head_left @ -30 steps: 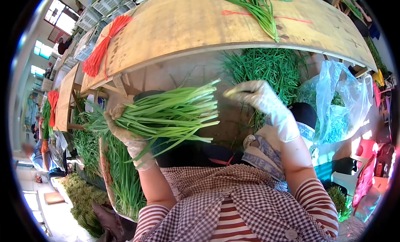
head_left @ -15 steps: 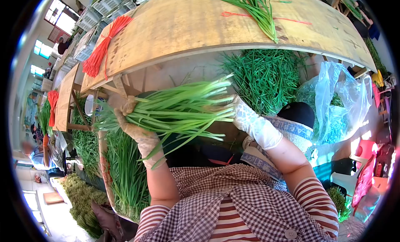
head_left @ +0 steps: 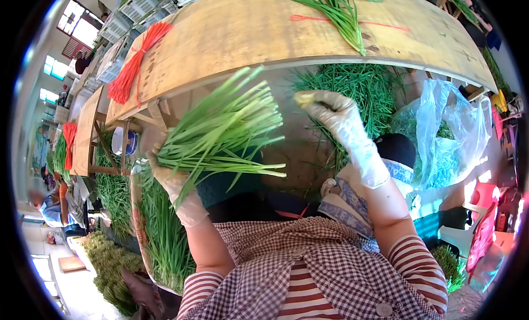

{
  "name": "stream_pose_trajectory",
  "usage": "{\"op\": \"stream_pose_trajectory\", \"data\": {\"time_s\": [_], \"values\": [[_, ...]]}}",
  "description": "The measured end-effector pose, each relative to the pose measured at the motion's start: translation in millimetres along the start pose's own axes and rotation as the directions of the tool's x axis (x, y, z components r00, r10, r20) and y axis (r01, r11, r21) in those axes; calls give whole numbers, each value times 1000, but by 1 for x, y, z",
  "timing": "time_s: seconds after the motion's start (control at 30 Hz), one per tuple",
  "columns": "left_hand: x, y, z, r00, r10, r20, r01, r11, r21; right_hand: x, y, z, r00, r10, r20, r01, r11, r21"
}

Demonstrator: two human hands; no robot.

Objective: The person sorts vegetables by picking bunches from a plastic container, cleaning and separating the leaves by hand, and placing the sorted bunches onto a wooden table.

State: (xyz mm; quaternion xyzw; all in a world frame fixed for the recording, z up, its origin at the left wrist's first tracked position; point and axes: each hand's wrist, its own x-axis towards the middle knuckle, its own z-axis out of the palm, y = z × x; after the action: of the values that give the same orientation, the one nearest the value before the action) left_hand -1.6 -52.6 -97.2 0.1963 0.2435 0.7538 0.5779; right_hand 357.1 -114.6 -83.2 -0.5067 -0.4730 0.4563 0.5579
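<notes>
A loose bunch of garlic chives [head_left: 226, 133] is held in my gloved left hand [head_left: 169, 179], its pale cut ends fanned out to the right. The fingers wrap round the leafy side and are partly hidden by leaves. My right hand [head_left: 333, 113], in a thin whitish glove with yellowed fingertips, is raised to the right of the bunch and apart from it. Its thumb and fingers are pinched together; whatever may be between them is too small to make out. Beneath my left arm, more long chives [head_left: 168, 232] lie stacked in a container.
On the wooden table [head_left: 231, 39] ahead lie a small chive bunch [head_left: 341, 17] across a red tie and a bundle of red ties [head_left: 140, 61]. Cut greens [head_left: 363, 99] heap under its edge. A clear plastic bag [head_left: 452, 138] stands right. Another person [head_left: 58, 204] is far left.
My right hand has come away from the chives' pale ends and risen, its fingers now pinched. The bunch has tilted, its pale ends swinging upward and left.
</notes>
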Motion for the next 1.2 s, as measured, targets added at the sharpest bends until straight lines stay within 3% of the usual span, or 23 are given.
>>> {"op": "stream_pose_trajectory", "data": {"time_s": [0.03, 0.07, 0.1, 0.2, 0.23, 0.37, 0.43, 0.47, 0.53, 0.6, 0.63, 0.67, 0.7, 0.73, 0.8, 0.83, 0.87, 0.93, 0.97, 1.0, 1.07, 1.1, 1.2], "values": [[2, -3, 1, 997, -26, -78, 26, 1000, -3, -2, -3, 5, 983, -177, 41, 181, 952, -247], [3, -6, -1, 996, -38, -81, 35, 999, -34, -3, -5, 10, 935, -332, 126, 351, 812, -466], [6, -10, -6, 995, -48, -83, 42, 997, -64, 0, 9, 14, 927, -370, 65, 345, 767, -541], [16, -16, -23, 989, -70, -127, 60, 995, -83, 2, 28, 19, 998, -54, 20, 58, 949, -311], [9, -20, -12, 989, -70, -131, 59, 994, -91, 3, 27, 19, 998, 50, 48, -31, 940, -341], [0, -25, 6, 984, -53, -169, 38, 995, -91, 1, 5, 3, 906, -242, 348, 354, 884, -306], [-11, -26, 31, 978, -70, -197, 51, 994, -101, 5, 9, 18, 922, -281, 267, 373, 830, -415], [-3, -27, 19, 985, -90, -146, 68, 986, -149, 4, 11, 28, 927, -300, 224, 373, 801, -468], [18, -32, -10, 992, -124, -34, 113, 965, -238, -1, 1, 34, 978, -118, 172, 162, 948, -274], [17, -35, -8, 996, -63, -57, 56, 990, -128, 8, 30, 26, 991, 11, 136, 13, 985, -174], [9, -32, 5, 996, -29, -79, 27, 999, -36, 6, 21, 19, 977, -19, 214, 11, 999, 39], [5, -23, 10, 994, -88, -71, 77, 987, -138, 3, 10, 14, 982, 0, 190, -17, 996, 87], [1, -15, 15, 987, -146, -63, 127, 963, -239, 5, 14, 6, 990, -21, 136, 20, 1000, 12], [2, -10, 17, 986, -103, -130, 82, 983, -162, 8, 20, -5, 995, -45, 85, 50, 997, -63], [1, -2, 19, 967, -9, -254, 10, 1000, 5, 23, 32, -33, 998, -27, -52, 28, 999, 31], [-1, -2, 15, 976, 14, -215, -1, 998, 58, 26, 30, -37, 932, -195, -306, 65, 919, -388], [-3, -1, 12, 984, 36, -177, -17, 994, 110, 28, 24, -43, 850, -478, -222, 22, 453, -891], [0, -2, 10, 979, -19, -202, 14, 1000, -24, 26, 23, -29, 863, -500, -70, 290, 605, -741], [1, -8, 12, 971, -1, -239, -7, 999, -32, 19, 24, -15, 939, -345, -11, 287, 798, -529], [-1, -13, 14, 979, -24, -202, 9, 997, -71, 10, 12, -1, 998, 61, 23, -55, 976, -212], [-3, -18, 18, 991, -60, -122, 41, 987, -153, 8, 23, 7, 997, 74, -5, -73, 958, -278], [0, -18, 13, 988, -88, -124, 63, 979, -195, 8, 26, 8, 990, -137, -45, 115, 938, -327], [10, -16, -10, 993, -109, 49, 117, 968, -223, 9, 15, 2, 872, -467, -149, 336, 791, -511]]}}
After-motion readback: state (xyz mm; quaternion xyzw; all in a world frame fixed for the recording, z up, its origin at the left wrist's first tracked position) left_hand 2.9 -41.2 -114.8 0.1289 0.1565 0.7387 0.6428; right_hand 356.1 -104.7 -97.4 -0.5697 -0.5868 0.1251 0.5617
